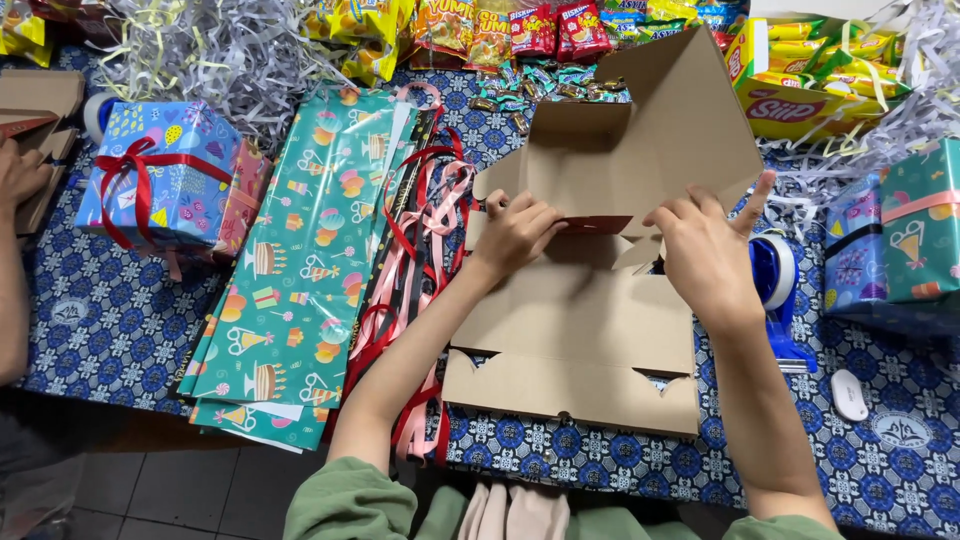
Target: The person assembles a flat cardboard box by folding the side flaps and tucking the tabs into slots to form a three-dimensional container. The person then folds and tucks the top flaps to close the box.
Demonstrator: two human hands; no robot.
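Note:
A flat brown cardboard box [590, 330] lies half folded on the patterned tablecloth in front of me, its lid flap [660, 120] standing up at the back. My left hand [515, 232] pinches a folded side flap at the box's middle, with a red strip [595, 224] showing next to its fingers. My right hand [705, 250] presses on the opposite flap, fingers bent over the cardboard edge. Both forearms reach in from green sleeves.
Sheets of teal party wrapping paper [300, 260] and loose red and pink ribbons [415, 230] lie left of the box. Wrapped gifts sit at the left [165, 180] and right [900, 230]. A blue tape dispenser [775, 285], snack packets [545, 30], shredded paper [200, 50] and another person's hand [20, 175] are around.

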